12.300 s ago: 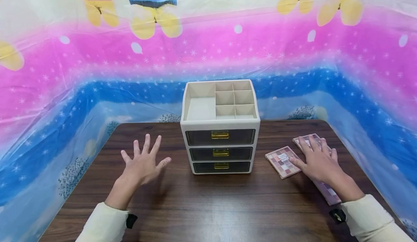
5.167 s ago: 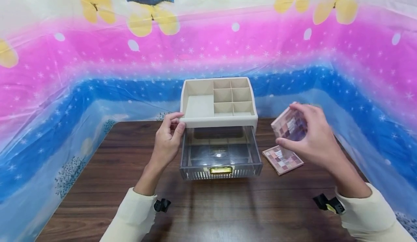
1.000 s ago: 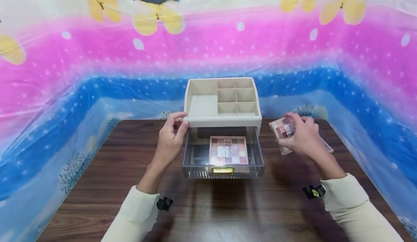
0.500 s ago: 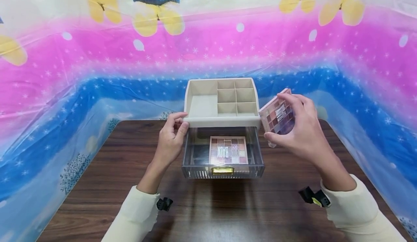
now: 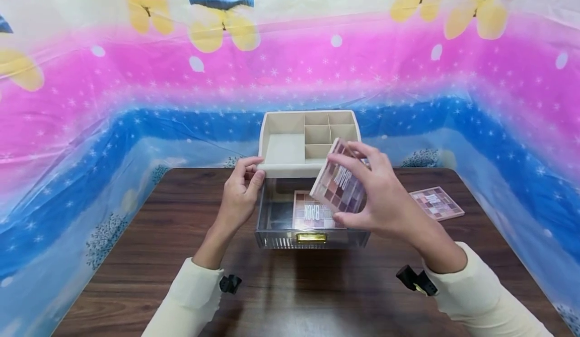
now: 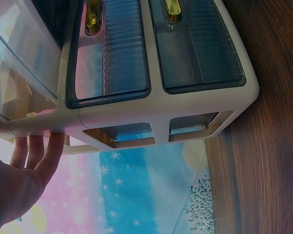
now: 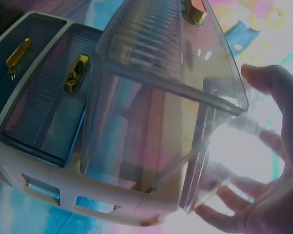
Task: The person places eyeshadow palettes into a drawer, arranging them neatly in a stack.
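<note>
A cream desktop organizer [image 5: 290, 171] stands at the table's back, its top clear drawer [image 5: 276, 239] pulled out. My left hand [image 5: 237, 193] grips the organizer's front left top corner; in the left wrist view its fingers [image 6: 51, 151] bend round the frame's side. Over the drawer's right part, my right hand [image 5: 385, 196] pinches a tilted eyeshadow palette [image 5: 337, 186] between thumb and fingers. Another palette [image 5: 304, 211] lies flat inside the drawer, partly covered by the held one. In the right wrist view, glare washes out the held palette [image 7: 237, 151] beside the drawer.
A third eyeshadow palette [image 5: 438, 202] lies on the dark wood table [image 5: 181, 226], right of the organizer. Two lower drawers with gold handles [image 6: 93, 17] are shut. A patterned cloth backdrop [image 5: 204, 125] surrounds the back and sides.
The top drawer has been pulled out and one palette laid in it. Over the last second, my right hand lifted another palette from the right and carried it left over the drawer.
</note>
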